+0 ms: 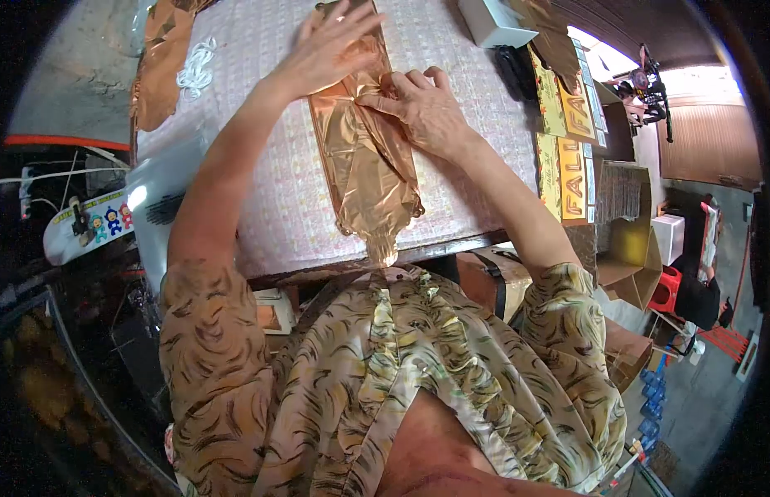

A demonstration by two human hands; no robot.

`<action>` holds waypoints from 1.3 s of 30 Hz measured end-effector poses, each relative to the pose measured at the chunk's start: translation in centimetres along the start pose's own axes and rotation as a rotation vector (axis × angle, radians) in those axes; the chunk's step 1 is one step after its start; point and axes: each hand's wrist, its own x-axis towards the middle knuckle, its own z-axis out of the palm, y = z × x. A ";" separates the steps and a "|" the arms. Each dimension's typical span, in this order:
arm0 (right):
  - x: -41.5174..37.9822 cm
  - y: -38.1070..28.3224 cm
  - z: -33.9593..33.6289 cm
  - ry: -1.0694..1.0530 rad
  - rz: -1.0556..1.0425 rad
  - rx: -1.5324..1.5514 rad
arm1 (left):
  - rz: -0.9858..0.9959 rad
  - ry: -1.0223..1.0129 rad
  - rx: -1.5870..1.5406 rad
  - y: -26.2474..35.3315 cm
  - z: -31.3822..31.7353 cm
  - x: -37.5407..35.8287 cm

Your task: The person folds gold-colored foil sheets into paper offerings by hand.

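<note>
A flat, deflated copper-coloured foil balloon (364,178) lies lengthwise on the table, creased and partly folded, its narrow end pointing toward my body. Across its far part, my left hand (339,51) is stretched out with fingers spread, slightly blurred. My right hand (426,108) is at the balloon's right edge, thumb and forefinger closed on a gathered fold of foil near its middle. The other right-hand fingers are curled. What lies under my left palm is hidden.
A white patterned cloth (269,199) covers the table. More copper foil (166,70) and a bundle of white string (197,68) lie at the left. Toward the right are a white box (497,25), a black item (515,73) and printed "FALL" packages (574,178).
</note>
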 end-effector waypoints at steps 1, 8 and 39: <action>0.0 0.0 -0.2 -0.015 0.004 0.021 | -0.004 0.057 -0.032 0.9 -2.0 -0.7; -0.1 0.4 0.4 0.005 0.006 0.062 | 0.171 -0.321 -0.158 4.2 -7.6 -10.4; 0.1 -0.1 -0.3 -0.086 0.044 0.122 | -0.073 -0.103 -0.434 7.9 -2.7 -9.2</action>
